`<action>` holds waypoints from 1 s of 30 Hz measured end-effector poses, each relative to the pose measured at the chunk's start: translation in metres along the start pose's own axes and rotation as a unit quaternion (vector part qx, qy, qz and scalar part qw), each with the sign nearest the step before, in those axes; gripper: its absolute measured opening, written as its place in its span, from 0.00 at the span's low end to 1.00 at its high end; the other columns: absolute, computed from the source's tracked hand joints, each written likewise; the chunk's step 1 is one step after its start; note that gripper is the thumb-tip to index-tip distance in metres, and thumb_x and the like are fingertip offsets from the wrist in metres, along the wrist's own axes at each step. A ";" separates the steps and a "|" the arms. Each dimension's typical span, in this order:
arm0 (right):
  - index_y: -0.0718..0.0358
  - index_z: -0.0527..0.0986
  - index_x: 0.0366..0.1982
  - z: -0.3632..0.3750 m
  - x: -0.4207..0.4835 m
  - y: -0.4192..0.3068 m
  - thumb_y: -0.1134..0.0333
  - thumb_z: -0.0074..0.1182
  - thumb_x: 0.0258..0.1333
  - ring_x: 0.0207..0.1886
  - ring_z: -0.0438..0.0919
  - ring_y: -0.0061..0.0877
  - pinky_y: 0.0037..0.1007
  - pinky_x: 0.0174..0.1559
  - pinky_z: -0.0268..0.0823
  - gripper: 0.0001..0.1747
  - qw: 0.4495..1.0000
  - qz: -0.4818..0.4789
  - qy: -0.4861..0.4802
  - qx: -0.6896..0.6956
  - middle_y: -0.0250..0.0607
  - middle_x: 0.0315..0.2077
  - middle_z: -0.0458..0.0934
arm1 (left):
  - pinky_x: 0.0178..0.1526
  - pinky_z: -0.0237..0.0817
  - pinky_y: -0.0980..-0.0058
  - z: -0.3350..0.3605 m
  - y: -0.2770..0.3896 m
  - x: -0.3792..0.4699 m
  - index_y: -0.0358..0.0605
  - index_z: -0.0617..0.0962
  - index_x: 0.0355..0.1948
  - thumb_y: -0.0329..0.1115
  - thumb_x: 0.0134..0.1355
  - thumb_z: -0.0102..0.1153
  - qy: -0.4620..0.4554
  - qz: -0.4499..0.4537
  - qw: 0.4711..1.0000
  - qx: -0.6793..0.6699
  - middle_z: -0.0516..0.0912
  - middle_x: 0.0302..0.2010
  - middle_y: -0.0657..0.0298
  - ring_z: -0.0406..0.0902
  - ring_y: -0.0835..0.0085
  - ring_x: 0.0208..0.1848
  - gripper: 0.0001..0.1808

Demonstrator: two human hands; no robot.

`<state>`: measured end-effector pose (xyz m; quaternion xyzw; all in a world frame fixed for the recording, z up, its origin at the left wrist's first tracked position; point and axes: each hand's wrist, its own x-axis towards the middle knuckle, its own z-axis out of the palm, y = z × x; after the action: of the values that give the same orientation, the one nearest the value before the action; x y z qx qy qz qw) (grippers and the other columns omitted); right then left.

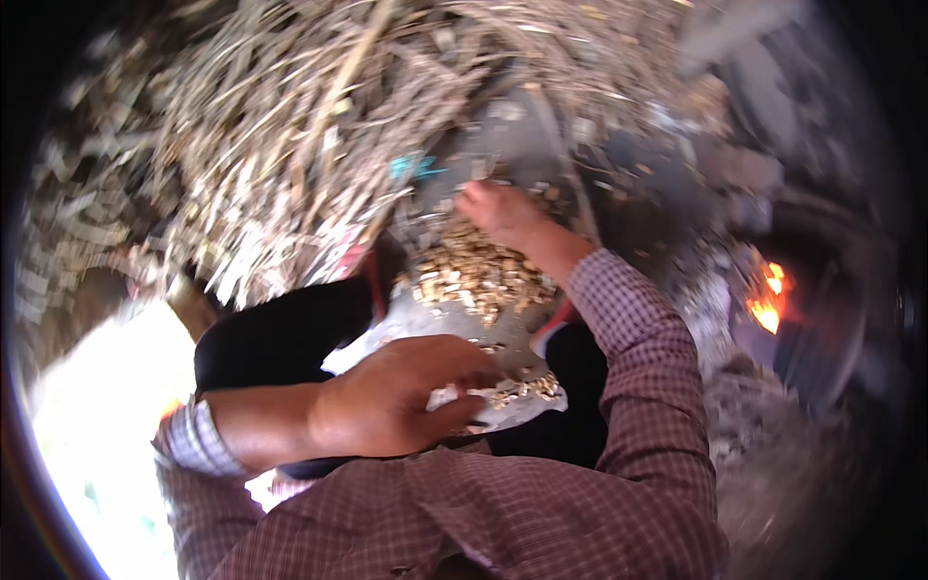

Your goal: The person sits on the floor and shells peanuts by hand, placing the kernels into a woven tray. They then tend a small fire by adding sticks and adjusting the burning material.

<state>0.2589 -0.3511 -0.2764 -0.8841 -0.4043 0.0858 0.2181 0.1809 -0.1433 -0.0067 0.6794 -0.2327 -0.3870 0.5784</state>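
A heap of small golden-brown pieces (482, 279), perhaps chips or shells, lies on the grey ground between my feet. Over its far edge is my right hand (500, 210), fingers bent and blurred; whether they hold a piece is unclear. Close to my body, my left hand (413, 395) hovers above a pale sheet (540, 406) spread between my legs. Its thumb and fingers curve towards each other, with a whitish patch visible between them that may be the sheet or a held thing. Small loose pieces (522, 391) are scattered on the sheet.
Dry sticks (290, 167) are piled across the far left and top. A teal scrap (413, 168) lies by their edge. To the right, flames (768, 301) burn in a dark hearth opening, with ash (699, 312) beside it. One long stick (565, 159) lies beyond my right hand.
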 end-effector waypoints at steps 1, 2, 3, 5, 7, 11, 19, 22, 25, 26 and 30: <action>0.60 0.68 0.32 -0.014 -0.012 -0.004 0.71 0.49 0.51 0.37 0.77 0.34 0.33 0.36 0.74 0.05 0.998 0.055 -0.028 0.022 0.41 0.34 0.67 | 0.40 0.71 0.73 -0.001 0.000 0.002 0.36 0.78 0.44 0.23 0.59 0.60 -0.009 -0.013 1.000 -0.014 0.81 0.38 0.55 0.80 0.68 0.38 0.11; 0.60 0.68 0.32 -0.030 -0.025 -0.006 0.70 0.50 0.51 0.36 0.76 0.33 0.32 0.36 0.74 0.05 0.999 0.029 0.014 -0.013 0.40 0.33 0.67 | 0.41 0.70 0.75 0.002 0.003 0.004 0.36 0.78 0.44 0.21 0.59 0.59 -0.002 -0.024 0.999 -0.020 0.81 0.38 0.56 0.80 0.72 0.39 0.11; 0.60 0.68 0.31 -0.047 -0.041 -0.005 0.70 0.50 0.50 0.35 0.75 0.33 0.32 0.36 0.74 0.06 0.999 0.013 0.032 -0.039 0.40 0.33 0.67 | 0.42 0.70 0.77 0.005 0.006 0.006 0.36 0.78 0.45 0.19 0.59 0.58 -0.005 -0.040 0.999 -0.030 0.81 0.38 0.59 0.79 0.75 0.39 0.12; 0.60 0.67 0.30 -0.076 -0.077 -0.005 0.70 0.49 0.50 0.35 0.75 0.32 0.32 0.37 0.73 0.05 0.992 0.008 0.065 -0.107 0.39 0.31 0.67 | 0.46 0.69 0.78 0.007 0.011 0.010 0.36 0.77 0.45 0.19 0.61 0.56 -0.023 -0.109 0.994 -0.021 0.81 0.40 0.62 0.78 0.76 0.41 0.11; 0.60 0.69 0.30 -0.102 -0.128 -0.001 0.70 0.48 0.53 0.34 0.73 0.33 0.33 0.36 0.71 0.03 0.988 0.110 0.078 -0.072 0.40 0.29 0.67 | 0.48 0.69 0.78 0.011 0.012 0.016 0.36 0.76 0.46 0.20 0.62 0.56 -0.022 -0.124 0.992 -0.019 0.81 0.40 0.63 0.78 0.76 0.43 0.11; 0.61 0.72 0.35 -0.144 -0.266 0.015 0.60 0.46 0.67 0.36 0.76 0.47 0.44 0.38 0.69 0.12 0.911 0.364 0.191 -0.021 0.48 0.34 0.75 | 0.49 0.69 0.76 0.016 0.004 0.019 0.35 0.75 0.47 0.18 0.63 0.54 -0.027 -0.145 0.989 -0.029 0.80 0.38 0.61 0.78 0.75 0.42 0.11; 0.61 0.71 0.42 -0.160 -0.409 0.037 0.70 0.43 0.60 0.39 0.78 0.46 0.43 0.41 0.73 0.10 0.778 0.533 0.213 -0.258 0.50 0.36 0.76 | 0.45 0.68 0.80 0.025 -0.006 0.026 0.36 0.76 0.44 0.24 0.63 0.57 -0.002 -0.144 0.989 -0.010 0.81 0.35 0.63 0.77 0.78 0.39 0.09; 0.60 0.72 0.40 -0.108 -0.342 -0.012 0.64 0.47 0.59 0.37 0.78 0.47 0.46 0.40 0.71 0.10 0.852 0.462 0.207 -0.133 0.47 0.33 0.77 | 0.44 0.69 0.79 0.025 -0.010 0.030 0.36 0.76 0.45 0.25 0.63 0.57 0.002 -0.141 0.990 0.014 0.81 0.36 0.63 0.78 0.78 0.40 0.09; 0.60 0.74 0.41 -0.096 -0.290 -0.055 0.62 0.54 0.57 0.39 0.79 0.46 0.45 0.40 0.70 0.13 0.929 0.325 0.161 0.075 0.46 0.35 0.79 | 0.45 0.69 0.79 0.024 -0.015 0.030 0.37 0.76 0.46 0.26 0.63 0.57 -0.017 -0.111 0.992 0.062 0.82 0.37 0.63 0.78 0.78 0.41 0.10; 0.61 0.74 0.42 -0.103 -0.280 -0.062 0.61 0.55 0.57 0.40 0.79 0.46 0.44 0.40 0.70 0.14 0.913 0.369 0.076 0.158 0.46 0.36 0.79 | 0.46 0.70 0.77 0.024 -0.016 0.029 0.38 0.77 0.48 0.27 0.62 0.59 -0.025 -0.108 0.991 0.072 0.83 0.39 0.61 0.79 0.75 0.42 0.13; 0.63 0.74 0.45 -0.150 -0.249 -0.078 0.60 0.59 0.55 0.43 0.78 0.46 0.44 0.43 0.70 0.19 0.906 0.390 -0.033 0.164 0.50 0.39 0.79 | 0.53 0.69 0.69 0.021 -0.016 0.024 0.41 0.76 0.53 0.28 0.58 0.61 0.009 0.005 0.972 0.233 0.80 0.49 0.53 0.78 0.60 0.50 0.21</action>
<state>0.0919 -0.5411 -0.1134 -0.9196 -0.0147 0.2581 0.2958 0.1763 -0.1702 -0.0293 0.7975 -0.3151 -0.3131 0.4082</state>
